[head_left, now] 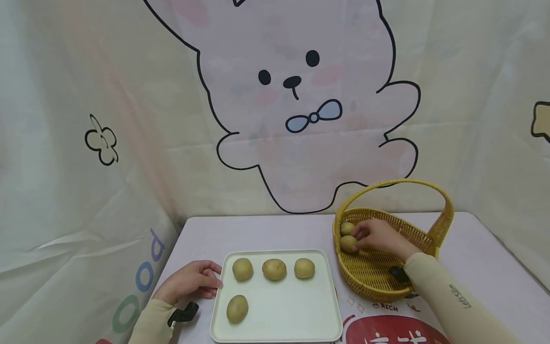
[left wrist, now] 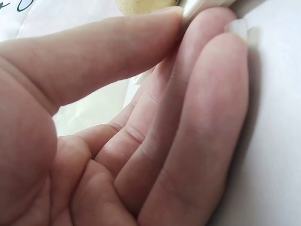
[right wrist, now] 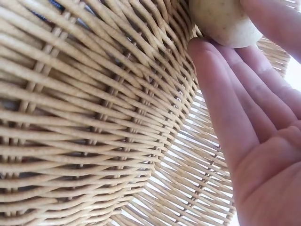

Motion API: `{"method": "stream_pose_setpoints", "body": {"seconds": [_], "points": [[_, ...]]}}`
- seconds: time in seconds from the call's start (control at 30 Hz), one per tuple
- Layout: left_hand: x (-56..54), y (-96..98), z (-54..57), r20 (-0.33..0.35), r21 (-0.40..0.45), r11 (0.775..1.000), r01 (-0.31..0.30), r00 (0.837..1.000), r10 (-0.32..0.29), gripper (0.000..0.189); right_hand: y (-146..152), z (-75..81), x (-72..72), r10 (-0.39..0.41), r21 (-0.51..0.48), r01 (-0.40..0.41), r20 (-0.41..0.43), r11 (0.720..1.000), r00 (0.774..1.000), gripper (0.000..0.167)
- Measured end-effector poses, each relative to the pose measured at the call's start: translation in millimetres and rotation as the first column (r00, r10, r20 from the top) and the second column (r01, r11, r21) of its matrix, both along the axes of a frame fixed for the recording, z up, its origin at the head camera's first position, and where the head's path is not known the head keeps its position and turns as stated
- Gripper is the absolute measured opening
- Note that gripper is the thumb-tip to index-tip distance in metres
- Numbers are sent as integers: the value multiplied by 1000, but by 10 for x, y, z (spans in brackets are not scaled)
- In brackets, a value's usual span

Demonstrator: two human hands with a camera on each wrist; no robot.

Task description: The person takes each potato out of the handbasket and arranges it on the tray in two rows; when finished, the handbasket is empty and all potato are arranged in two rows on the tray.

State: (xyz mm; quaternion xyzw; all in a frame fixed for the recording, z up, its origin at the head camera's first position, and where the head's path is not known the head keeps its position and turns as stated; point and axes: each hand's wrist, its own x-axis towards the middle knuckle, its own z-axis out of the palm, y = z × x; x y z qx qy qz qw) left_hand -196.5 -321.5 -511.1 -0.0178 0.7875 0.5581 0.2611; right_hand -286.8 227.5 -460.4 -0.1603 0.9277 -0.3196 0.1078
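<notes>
My left hand is at the left rim of a white rectangular tray, thumb and fingertips pinching the edge, as the left wrist view shows up close. Four-sided and shallow, the tray carries several potatoes: three in a row along the back and one potato at the front left. Inside a yellow wicker basket, my right hand holds a potato between thumb and fingers. Another potato lies just behind it, against the basket's left wall.
The basket's tall arched handle rises over my right hand. Under the basket's front lies a printed red-and-white sheet. A white-covered table carries everything, with a cartoon-printed curtain behind and at the sides.
</notes>
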Motion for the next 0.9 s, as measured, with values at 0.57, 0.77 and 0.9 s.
{"method": "stream_pose_setpoints", "body": {"seconds": [0.57,0.77,0.9], "points": [[-4,-6,-13,4,14,1000,2,1000,-2,46,-7,91,58,27,43,-27,-15,999,1000,33],[-12,-15,-20,8,11,1000,-3,1000,3,46,15,296,203,0,46,3,-49,999,999,37],[-15,-5,-4,7,11,1000,5,1000,-5,46,32,428,350,-21,43,24,-61,999,998,40]]}}
